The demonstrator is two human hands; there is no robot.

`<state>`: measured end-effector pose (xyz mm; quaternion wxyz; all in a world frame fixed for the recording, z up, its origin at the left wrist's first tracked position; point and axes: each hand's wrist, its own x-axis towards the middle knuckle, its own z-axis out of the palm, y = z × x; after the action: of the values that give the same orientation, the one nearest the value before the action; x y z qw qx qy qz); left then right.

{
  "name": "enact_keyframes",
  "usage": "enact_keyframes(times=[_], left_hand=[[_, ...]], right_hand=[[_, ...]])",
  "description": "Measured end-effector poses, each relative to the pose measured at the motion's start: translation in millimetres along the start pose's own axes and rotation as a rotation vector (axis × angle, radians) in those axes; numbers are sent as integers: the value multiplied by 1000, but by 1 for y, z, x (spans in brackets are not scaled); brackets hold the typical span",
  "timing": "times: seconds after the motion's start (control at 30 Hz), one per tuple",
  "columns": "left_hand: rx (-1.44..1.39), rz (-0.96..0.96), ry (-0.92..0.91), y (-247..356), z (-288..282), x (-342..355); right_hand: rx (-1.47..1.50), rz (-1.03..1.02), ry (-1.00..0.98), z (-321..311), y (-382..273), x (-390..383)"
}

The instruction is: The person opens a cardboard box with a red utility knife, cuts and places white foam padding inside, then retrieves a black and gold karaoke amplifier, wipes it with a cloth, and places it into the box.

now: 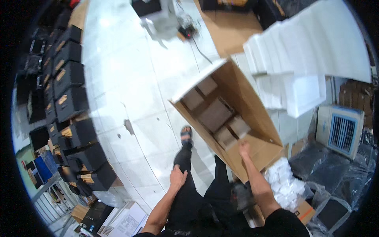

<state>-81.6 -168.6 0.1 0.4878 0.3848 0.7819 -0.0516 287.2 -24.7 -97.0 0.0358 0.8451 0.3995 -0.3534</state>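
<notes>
Carton [256, 98] is unclosed, blocks [215, 115] placed inside; right hand [244, 148] is curled, fingers' hold unclear; left hand [178, 176] is rested, fingers loosely spread, on leg [183, 158].

No wording or number is legible; what print there is stays too small or blurred to read. At seven o'clock, a white carton [125, 222] carries dark printing on its upper face, and just beside it a black box [96, 218] shows small pale marks. Between four and five o'clock, a brown carton [304, 211] bears an orange band with dark marks. At six o'clock, faint pale lettering crosses the black shirt [182, 232].
</notes>
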Motion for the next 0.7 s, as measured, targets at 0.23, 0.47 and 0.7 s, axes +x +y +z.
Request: enact_keyframes(times=[0.23, 0.47, 0.7], left_hand=[[-98, 97, -96, -49, -63, 11], [-230, 180, 203, -92, -148, 47], [-101, 239, 211, -156, -198, 6]], right_hand=[[95, -47, 281, -91, -46, -100], [322, -331, 303, -76, -98, -230], [413, -154, 325, 47, -13, -326]])
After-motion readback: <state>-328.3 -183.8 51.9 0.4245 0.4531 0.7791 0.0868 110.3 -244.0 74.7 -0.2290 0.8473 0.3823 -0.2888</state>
